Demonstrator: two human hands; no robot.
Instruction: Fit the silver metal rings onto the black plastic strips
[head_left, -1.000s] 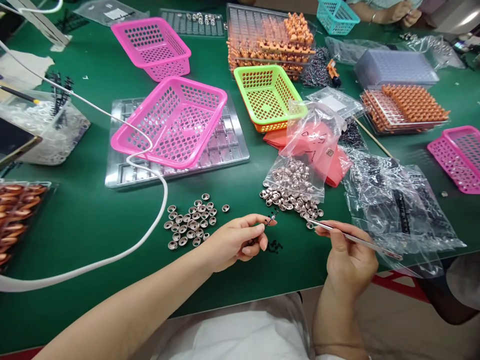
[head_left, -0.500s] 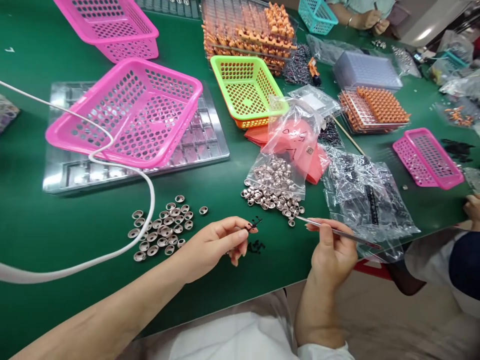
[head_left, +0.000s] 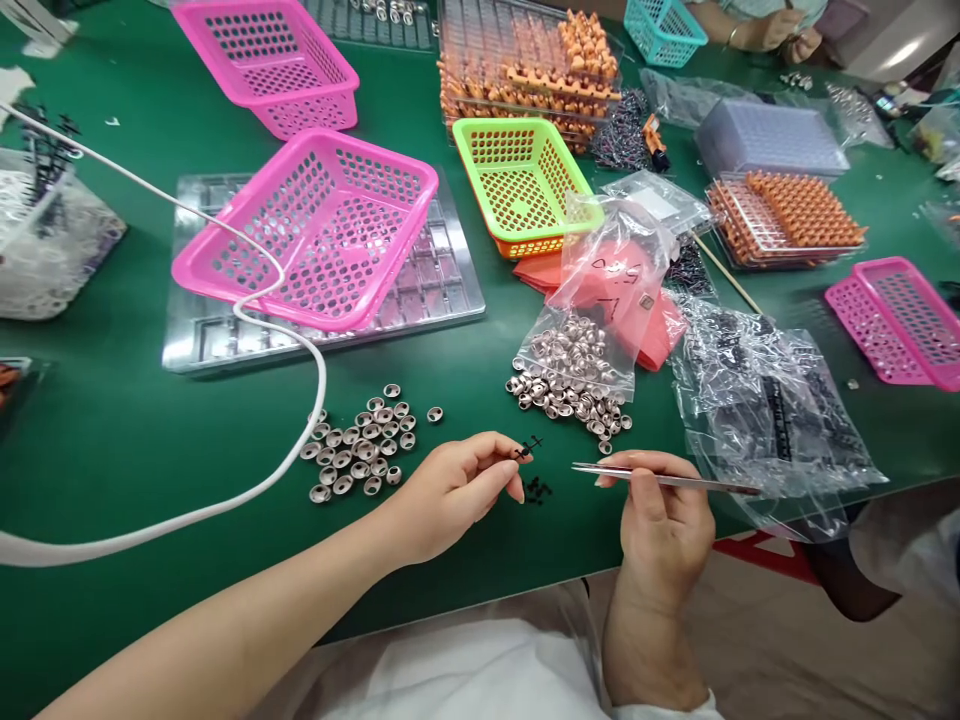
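Observation:
My left hand (head_left: 469,490) pinches a small black branched plastic piece (head_left: 529,448) between thumb and fingertips, above the green table (head_left: 315,590). Just below those fingertips lies a little pile of black bits (head_left: 537,490). In my right hand (head_left: 664,515) is a pair of metal tweezers (head_left: 675,481), its tips pointing left and a short way apart from the black piece. I cannot make out anything between the tips. Left of my left hand are scattered silvery cup-shaped rings (head_left: 364,450). A larger heap of such rings (head_left: 570,400) spills from a clear plastic bag (head_left: 615,245).
A pink basket (head_left: 409,215) rests on a clear tray (head_left: 202,345), with a white cable (head_left: 319,390) crossing over. Behind stand a green basket (head_left: 525,122) and orange parts in trays (head_left: 525,85). Crumpled plastic bags (head_left: 787,420) lie to the right. Another person's hands (head_left: 787,35) show far off.
The view has shifted left, so the table's things appear further right. My tweezers have drawn away from the ring heap toward my left hand, which still pinches the black piece.

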